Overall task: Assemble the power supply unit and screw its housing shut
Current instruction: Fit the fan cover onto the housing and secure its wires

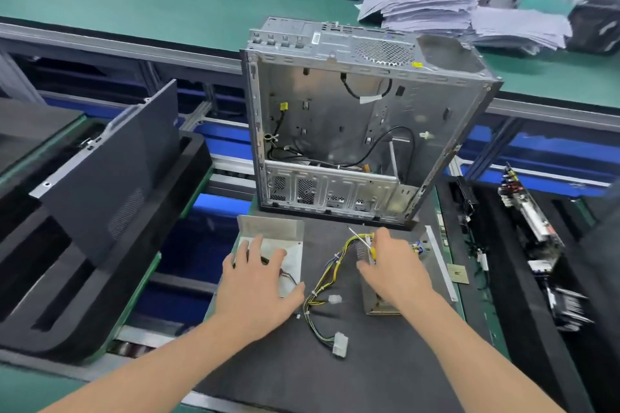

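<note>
- Head view: the power supply lies in two parts on a black mat (335,375) on the table (471,315), at the centre of the frame.
- The left hand (258,282) lies flat with its fingers spread on the housing cover (268,228). This is a bent metal sheet at 9 o'clock on the mat, and its upturned flange faces 12 o'clock.
- The right hand (396,268) is curled over the power supply body (375,302) at 3 o'clock. It grips a yellow-handled screwdriver (360,239), whose thin shaft points out toward 11 o'clock.
- The two hands are apart, with the wire harness (322,285) in the gap between them. The harness runs from the body toward 6 o'clock and ends in a white connector (340,344).
- An open computer case (352,117) stands at 12 o'clock. Its near edge is just beyond both power supply parts, so there is little room on that side.
- The mat from 5 to 7 o'clock carries only the forearms.
- At 3 o'clock a metal strip (441,261) lies along the mat's edge. A small square chip (458,273) lies just outside it on the green border.
- A tray of parts (530,228) lies farther out at 3 o'clock.
- At 9 o'clock a dark side panel (110,171) leans in a black foam tray (67,298), across a gap from the table edge.
- A stack of grey sheets (453,13) sits at 1 o'clock, behind the case.
</note>
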Action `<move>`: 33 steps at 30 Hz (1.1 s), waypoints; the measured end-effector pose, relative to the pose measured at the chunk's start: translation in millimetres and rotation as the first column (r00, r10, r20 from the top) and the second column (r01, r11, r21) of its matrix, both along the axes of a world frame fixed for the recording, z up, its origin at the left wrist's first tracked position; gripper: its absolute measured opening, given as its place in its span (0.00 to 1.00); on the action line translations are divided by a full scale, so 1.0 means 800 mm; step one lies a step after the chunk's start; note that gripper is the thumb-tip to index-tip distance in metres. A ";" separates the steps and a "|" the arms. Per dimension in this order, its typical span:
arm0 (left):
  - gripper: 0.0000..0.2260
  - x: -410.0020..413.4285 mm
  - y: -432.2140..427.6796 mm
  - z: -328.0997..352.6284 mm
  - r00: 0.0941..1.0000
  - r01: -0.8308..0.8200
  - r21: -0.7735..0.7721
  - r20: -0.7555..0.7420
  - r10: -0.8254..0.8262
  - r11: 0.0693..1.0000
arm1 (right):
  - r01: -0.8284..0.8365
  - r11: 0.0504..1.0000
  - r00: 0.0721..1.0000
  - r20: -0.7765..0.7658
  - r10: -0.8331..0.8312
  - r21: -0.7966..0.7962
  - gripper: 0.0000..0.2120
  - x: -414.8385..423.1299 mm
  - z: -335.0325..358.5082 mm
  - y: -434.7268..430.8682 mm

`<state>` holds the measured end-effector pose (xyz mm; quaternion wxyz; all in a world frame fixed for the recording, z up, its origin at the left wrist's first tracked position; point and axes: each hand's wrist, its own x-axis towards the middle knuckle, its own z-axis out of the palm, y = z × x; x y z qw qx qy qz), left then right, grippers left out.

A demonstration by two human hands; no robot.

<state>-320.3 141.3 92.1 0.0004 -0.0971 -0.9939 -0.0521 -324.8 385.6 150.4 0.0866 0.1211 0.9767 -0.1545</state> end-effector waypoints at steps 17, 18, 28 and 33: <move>0.15 -0.067 -0.014 0.012 0.922 0.377 0.160 -0.161 -0.353 0.912 | -0.076 0.971 0.997 -0.021 0.073 -0.225 0.06 0.013 0.012 0.022; 0.13 -0.064 -0.006 0.013 0.915 0.385 0.172 -0.200 -0.350 0.907 | -0.072 0.974 0.996 -0.064 0.059 -0.215 0.07 0.008 0.018 0.036; 0.53 -0.131 0.006 0.021 0.774 -0.309 -0.189 0.520 0.362 0.932 | -0.047 0.998 0.992 -0.120 0.042 -0.042 0.11 -0.009 0.009 0.152; 0.39 -0.125 0.007 0.016 0.869 -0.323 -0.014 0.393 0.302 0.946 | -0.071 0.980 0.979 -0.199 0.033 -0.188 0.14 0.005 -0.006 0.163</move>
